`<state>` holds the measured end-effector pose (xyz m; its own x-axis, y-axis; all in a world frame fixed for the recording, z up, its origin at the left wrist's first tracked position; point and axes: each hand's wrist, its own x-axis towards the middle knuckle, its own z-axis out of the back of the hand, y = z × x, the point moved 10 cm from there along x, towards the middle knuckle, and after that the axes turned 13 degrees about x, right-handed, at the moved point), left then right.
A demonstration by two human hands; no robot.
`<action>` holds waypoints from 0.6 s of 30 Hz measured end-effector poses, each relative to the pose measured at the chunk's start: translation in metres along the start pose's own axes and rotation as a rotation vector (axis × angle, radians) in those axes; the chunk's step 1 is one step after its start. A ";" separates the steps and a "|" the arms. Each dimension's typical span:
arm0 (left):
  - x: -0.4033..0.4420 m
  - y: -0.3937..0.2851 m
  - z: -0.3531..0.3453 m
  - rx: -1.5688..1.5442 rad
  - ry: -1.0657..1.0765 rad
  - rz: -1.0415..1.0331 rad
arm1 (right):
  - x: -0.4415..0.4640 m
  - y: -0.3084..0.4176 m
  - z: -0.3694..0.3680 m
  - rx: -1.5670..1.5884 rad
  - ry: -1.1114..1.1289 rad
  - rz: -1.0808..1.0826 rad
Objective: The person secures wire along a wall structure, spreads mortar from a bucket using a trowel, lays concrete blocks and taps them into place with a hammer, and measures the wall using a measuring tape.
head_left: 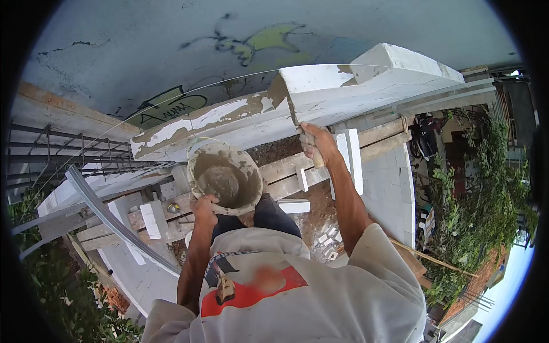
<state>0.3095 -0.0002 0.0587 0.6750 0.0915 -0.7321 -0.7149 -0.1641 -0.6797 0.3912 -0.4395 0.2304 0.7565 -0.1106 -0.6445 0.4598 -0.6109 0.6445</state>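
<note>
Nearest the camera was a pale shirt [337,303] with a red print, then dark trousers [277,216]. Just left of centre, the left hand [205,209] was curled over the near rim of a mortar-smeared bucket [246,194], thumb on the edge; whether anything propped it from below could not be told. Wet mortar [219,182] lay inside. That one-sided grip looked like the weak point: if the slick rim slid under the fingers, the bucket could tip and spill over the planks [286,184]. Farther off, to the right, the right hand [316,143] was closed round the handle of a trowel [318,162], its blade by the left end of a white block [317,80]. Pressing too hard there might nudge the block. On the left, a mortar-streaked lower course [209,123] ran alongside a string [189,89], which a wide swing could snag. Farthest stood a grey wall [114,51] with graffiti [271,37].
</note>
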 end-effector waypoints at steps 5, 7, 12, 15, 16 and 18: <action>0.017 -0.003 -0.005 0.173 0.033 0.080 | -0.063 -0.114 0.008 -0.426 -0.075 0.054; 0.027 0.008 -0.007 0.229 0.024 0.105 | -0.065 -0.188 0.011 -0.865 -0.114 0.211; 0.053 0.035 -0.037 0.442 -0.022 0.339 | -0.044 -0.307 0.013 -0.989 -0.094 -0.064; 0.093 0.082 -0.056 0.589 0.075 0.315 | -0.016 -0.344 0.044 -0.878 -0.128 -0.138; 0.107 0.100 -0.055 0.626 0.080 0.300 | -0.006 -0.353 0.056 -0.838 -0.150 -0.130; 0.125 0.121 -0.071 0.802 0.167 0.230 | 0.009 -0.357 0.076 -0.781 -0.155 -0.198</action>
<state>0.3203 -0.0784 -0.1118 0.4703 -0.0153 -0.8824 -0.7078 0.5906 -0.3875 0.1983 -0.2816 -0.0364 0.5811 -0.1998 -0.7889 0.8124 0.0851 0.5768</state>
